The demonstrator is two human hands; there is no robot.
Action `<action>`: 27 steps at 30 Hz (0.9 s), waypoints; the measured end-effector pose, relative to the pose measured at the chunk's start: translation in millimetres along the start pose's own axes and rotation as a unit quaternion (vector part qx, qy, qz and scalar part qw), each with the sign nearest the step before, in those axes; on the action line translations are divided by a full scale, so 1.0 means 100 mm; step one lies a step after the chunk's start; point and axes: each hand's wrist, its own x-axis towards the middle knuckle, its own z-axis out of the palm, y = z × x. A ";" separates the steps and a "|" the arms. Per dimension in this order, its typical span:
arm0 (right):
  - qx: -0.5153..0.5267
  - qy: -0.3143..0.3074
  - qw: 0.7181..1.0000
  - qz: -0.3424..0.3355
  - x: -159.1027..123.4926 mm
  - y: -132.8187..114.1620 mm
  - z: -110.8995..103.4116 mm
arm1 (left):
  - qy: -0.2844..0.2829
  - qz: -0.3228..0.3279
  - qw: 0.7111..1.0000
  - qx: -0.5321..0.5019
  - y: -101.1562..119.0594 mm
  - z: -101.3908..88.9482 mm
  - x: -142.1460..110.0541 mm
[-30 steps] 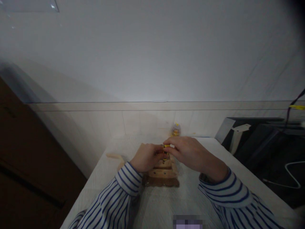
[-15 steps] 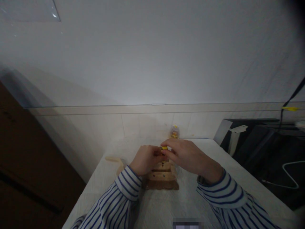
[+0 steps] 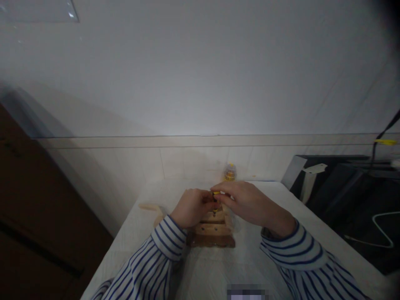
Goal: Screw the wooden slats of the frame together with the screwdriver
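Both hands meet over a small wooden piece [image 3: 215, 229] with stepped, light tiers and a darker brown base, standing on the white-covered table [image 3: 212, 271]. Between the fingertips is a small dark item with a yellow top [image 3: 216, 193]; its kind is too small to make out. My left hand [image 3: 192, 207] is closed, thumb and fingers pinching the item from the left. From the right, my right hand [image 3: 246, 202] curls over it, with fingers and thumb closed at the yellow top. The hands cover the upper part of the wooden piece.
A pale, bent wooden-looking piece [image 3: 151, 207] lies beside my left wrist. A small clear container with yellow contents [image 3: 230, 172] stands at the back against the wall [image 3: 187, 83]. Dark panels [image 3: 340, 196] and a white cable [image 3: 383, 214] are right of the table.
The hands hold nearly the same pose over the wooden piece. My right fingers have shifted slightly at the yellow top, and the camera view has moved a little.
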 end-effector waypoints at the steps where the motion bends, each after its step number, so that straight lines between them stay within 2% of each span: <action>1: -0.002 0.000 1.000 0.002 0.00 0.00 0.00 | -0.002 -0.002 1.000 0.000 0.00 0.00 0.00; 13: -0.062 -0.005 0.998 0.018 -0.01 -0.05 -0.04 | -0.017 0.029 0.999 0.003 0.01 -0.02 0.00; 27: -0.113 0.000 0.993 0.021 -0.02 -0.07 -0.04 | -0.021 0.019 1.000 0.007 0.03 -0.03 -0.01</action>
